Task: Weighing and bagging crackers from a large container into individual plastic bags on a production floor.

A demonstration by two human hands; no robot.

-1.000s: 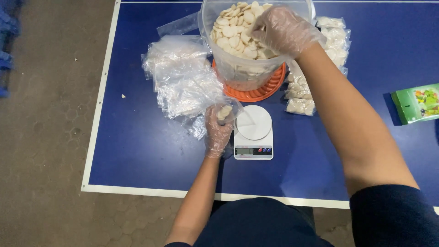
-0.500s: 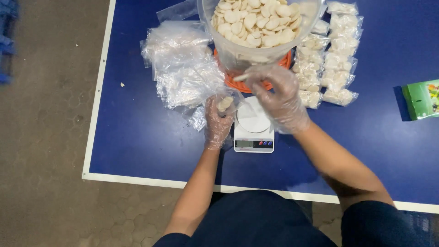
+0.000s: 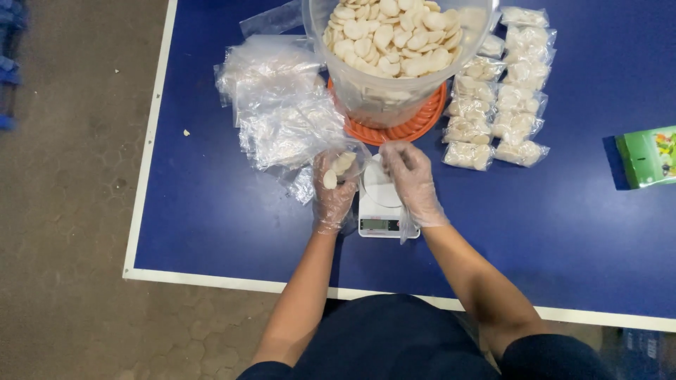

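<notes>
While my left hand (image 3: 332, 191) grips the half-filled bag (image 3: 343, 166), my right hand (image 3: 410, 179) pinches its mouth; chips could spill past the scale (image 3: 382, 210).

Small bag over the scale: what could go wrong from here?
1. The small bag is held open by the left hand just beside the scale; pale chips could drop onto the blue table.
2. The right hand covers the scale pan, so it may skew a reading.
</notes>
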